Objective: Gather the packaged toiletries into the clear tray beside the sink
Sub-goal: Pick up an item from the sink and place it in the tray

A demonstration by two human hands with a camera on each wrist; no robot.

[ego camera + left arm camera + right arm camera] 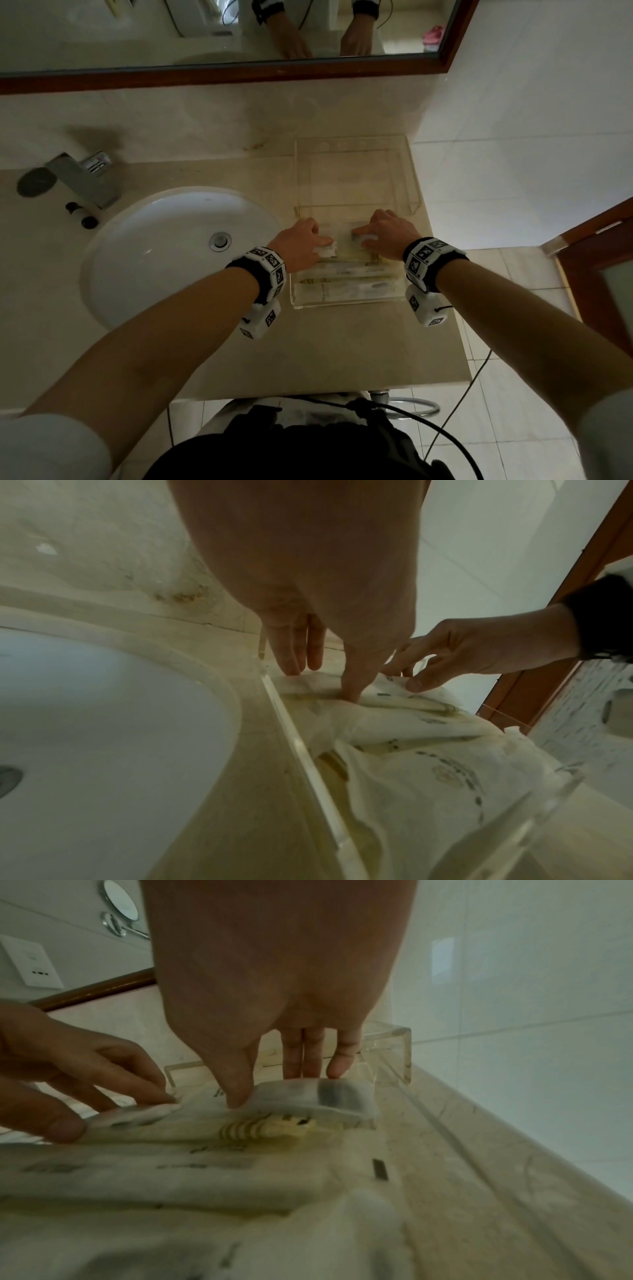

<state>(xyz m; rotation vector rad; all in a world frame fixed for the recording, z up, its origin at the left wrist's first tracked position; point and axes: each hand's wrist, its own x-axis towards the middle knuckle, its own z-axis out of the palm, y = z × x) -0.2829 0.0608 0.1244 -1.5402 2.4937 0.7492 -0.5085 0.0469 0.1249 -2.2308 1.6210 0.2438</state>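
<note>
The clear tray stands on the counter to the right of the sink. Several long white toiletry packets lie across its near end. Over the tray's middle, my left hand pinches a small white packet near the left wall. My right hand pinches another small white packet close by. The right wrist view shows thumb and fingers of the right hand on a packet with something dark inside. In the left wrist view the left hand has its thumb pressed on its packet beside the tray wall.
A white basin sits left of the tray, with a metal faucet and two small dark bottles behind it. A wood-framed mirror runs above the counter. A wooden door stands at the right.
</note>
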